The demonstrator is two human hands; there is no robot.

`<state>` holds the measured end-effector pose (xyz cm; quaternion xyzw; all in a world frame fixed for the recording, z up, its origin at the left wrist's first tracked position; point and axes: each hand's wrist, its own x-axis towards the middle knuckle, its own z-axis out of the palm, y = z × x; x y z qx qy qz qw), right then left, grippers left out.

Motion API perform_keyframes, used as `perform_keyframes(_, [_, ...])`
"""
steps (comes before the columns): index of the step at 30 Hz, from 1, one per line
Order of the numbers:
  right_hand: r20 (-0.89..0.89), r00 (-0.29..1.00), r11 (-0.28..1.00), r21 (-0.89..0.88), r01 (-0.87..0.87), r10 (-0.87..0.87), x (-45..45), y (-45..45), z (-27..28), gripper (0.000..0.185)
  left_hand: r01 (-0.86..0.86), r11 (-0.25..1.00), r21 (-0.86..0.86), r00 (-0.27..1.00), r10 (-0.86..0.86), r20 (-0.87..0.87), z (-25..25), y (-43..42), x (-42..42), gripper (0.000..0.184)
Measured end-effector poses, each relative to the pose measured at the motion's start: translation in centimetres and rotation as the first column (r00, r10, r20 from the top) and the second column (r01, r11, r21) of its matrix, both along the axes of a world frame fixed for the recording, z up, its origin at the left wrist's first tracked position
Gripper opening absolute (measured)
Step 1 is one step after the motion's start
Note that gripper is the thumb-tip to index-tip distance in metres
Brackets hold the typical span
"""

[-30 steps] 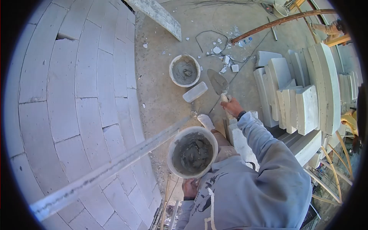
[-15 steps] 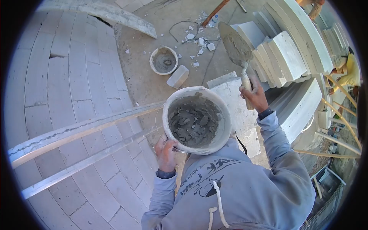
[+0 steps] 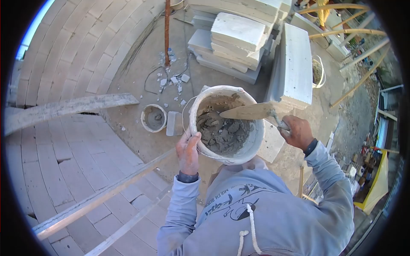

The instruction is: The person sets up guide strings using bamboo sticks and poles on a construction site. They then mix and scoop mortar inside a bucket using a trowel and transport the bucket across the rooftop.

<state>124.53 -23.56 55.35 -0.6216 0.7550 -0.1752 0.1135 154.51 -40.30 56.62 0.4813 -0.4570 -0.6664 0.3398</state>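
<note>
My left hand [image 3: 188, 152] grips the rim of a white bucket [image 3: 255, 145] at its left side, thumb on top. Grey wet mortar [image 3: 222, 131] lies inside, lumpy and partly smeared up the wall. In my right hand [image 3: 297, 132] is the handle of a trowel [image 3: 250, 112], fingers wrapped round it. The trowel's blade reaches over the bucket's right rim, its tip above the mortar; whether it touches the mortar I cannot tell. A thin wire handle hangs at the bucket's left side.
A smaller bucket of mortar [image 3: 154, 118] stands on the floor beside a pale block [image 3: 174, 123]. Stacked white blocks [image 3: 237, 32] rise ahead, with more blocks [image 3: 294, 64] to the right. A block wall [image 3: 81, 153] with long planks [image 3: 102, 191] runs along the left. A rusty pole [image 3: 167, 34] stands ahead.
My right hand has brought the trowel from beyond the bucket, where its blade carried mortar, back over the bucket's mouth. My left hand stays on the rim. The view has turned to the right.
</note>
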Motion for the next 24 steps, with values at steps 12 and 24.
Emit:
perform_keyframes(12, [-0.201,0.960,0.939,0.245,0.241,-0.194,6.6,-0.5,-6.8,0.019,0.252,0.785,-0.566,0.814,0.144,0.562,-4.0,0.0,-3.9,0.042])
perform_keyframes(24, [0.308,0.924,0.811,0.585,0.004,-0.226,12.1,-2.3,-9.2,0.025,0.194,0.960,-0.201,0.979,-0.202,-0.022,-7.0,-2.1,-1.8,0.044])
